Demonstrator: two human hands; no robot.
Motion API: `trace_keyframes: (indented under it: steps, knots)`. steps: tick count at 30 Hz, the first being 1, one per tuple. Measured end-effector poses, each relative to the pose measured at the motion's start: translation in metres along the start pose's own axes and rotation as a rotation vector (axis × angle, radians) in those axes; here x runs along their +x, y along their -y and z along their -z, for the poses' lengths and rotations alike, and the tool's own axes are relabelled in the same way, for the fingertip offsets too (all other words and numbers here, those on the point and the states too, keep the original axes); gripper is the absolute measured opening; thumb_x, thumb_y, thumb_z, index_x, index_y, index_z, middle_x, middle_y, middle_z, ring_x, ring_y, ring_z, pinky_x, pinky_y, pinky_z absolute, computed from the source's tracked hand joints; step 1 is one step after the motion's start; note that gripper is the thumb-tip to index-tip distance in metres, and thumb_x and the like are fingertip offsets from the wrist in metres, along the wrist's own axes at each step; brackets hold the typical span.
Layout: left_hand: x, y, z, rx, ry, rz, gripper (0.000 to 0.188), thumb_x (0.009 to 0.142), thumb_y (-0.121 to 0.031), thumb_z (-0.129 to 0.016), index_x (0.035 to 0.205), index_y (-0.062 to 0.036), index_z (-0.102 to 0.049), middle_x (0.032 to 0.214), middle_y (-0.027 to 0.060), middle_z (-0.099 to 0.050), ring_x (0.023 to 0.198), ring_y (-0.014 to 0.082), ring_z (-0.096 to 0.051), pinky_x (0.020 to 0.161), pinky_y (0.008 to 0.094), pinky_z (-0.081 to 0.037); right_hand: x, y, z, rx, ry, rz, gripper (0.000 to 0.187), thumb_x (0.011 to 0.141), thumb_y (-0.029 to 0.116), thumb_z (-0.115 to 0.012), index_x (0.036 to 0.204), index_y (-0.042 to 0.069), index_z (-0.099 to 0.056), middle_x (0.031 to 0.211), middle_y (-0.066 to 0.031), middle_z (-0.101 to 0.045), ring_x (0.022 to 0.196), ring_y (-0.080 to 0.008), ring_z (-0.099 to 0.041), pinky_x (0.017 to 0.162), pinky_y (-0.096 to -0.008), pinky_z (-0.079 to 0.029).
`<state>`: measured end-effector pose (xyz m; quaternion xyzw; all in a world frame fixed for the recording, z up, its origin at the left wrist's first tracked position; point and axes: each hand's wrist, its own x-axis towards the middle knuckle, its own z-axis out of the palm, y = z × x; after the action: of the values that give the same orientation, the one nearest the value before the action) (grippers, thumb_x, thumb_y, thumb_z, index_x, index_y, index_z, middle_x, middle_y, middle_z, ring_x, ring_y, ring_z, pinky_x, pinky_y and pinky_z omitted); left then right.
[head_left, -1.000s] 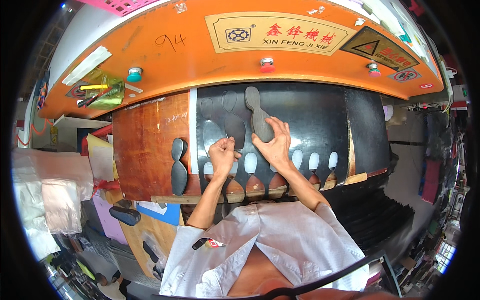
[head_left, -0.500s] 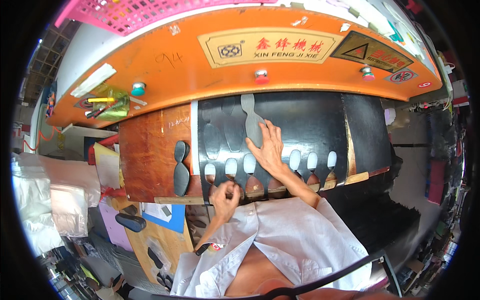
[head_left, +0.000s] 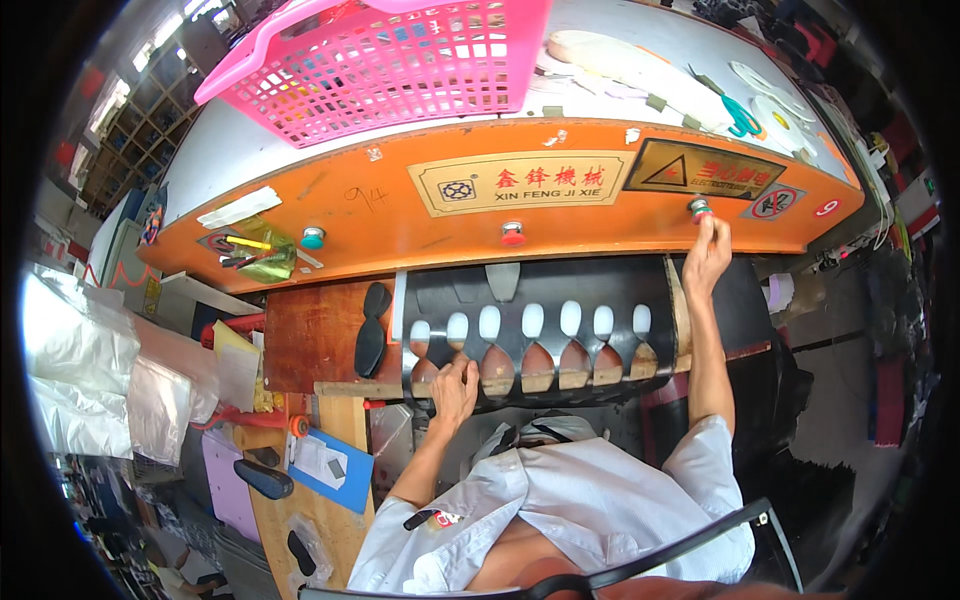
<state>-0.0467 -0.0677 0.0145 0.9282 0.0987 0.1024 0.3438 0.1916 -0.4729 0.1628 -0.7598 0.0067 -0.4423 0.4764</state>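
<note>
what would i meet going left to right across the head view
clear plastic → yellow pouch → teal button → black sole shape → left hand → middle red button → right hand

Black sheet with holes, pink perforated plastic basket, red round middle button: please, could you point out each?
Black sheet with holes [head_left: 590,281], head view: its bare upper part.
Pink perforated basket [head_left: 523,60], head view: right part of its wall.
Red round button [head_left: 513,237], head view: its red cap.
</note>
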Motion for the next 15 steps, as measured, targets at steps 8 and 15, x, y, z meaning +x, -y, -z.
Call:
trace_keyframes:
  steps: [8,15]
  knots:
    - [0.051,-0.007,-0.022,0.019,-0.155,-0.02,0.034,0.103,-0.031,-0.061,0.09,-0.001,-0.07,0.08,0.0239,-0.064,0.078,0.0457,-0.064,0.072,0.0557,-0.047,-0.04,-0.025,0.046,-0.146,0.284,-0.027,0.021,0.104,0.018,-0.063,0.098,-0.002,-0.065,0.09,-0.0127,-0.063,0.085,-0.0263,-0.061,0.082,-0.0379,-0.05]
    - [0.081,0.007,-0.032,-0.032,-0.093,0.055,0.044,0.105,-0.038,-0.055,0.086,0.0,-0.065,0.081,0.0246,-0.065,0.08,0.0451,-0.063,0.073,0.0538,-0.047,-0.116,-0.09,0.082,-0.517,0.339,-0.244,0.029,0.102,0.027,-0.066,0.101,-0.002,-0.07,0.098,-0.0175,-0.071,0.095,-0.0366,-0.065,0.087,-0.0497,-0.049]
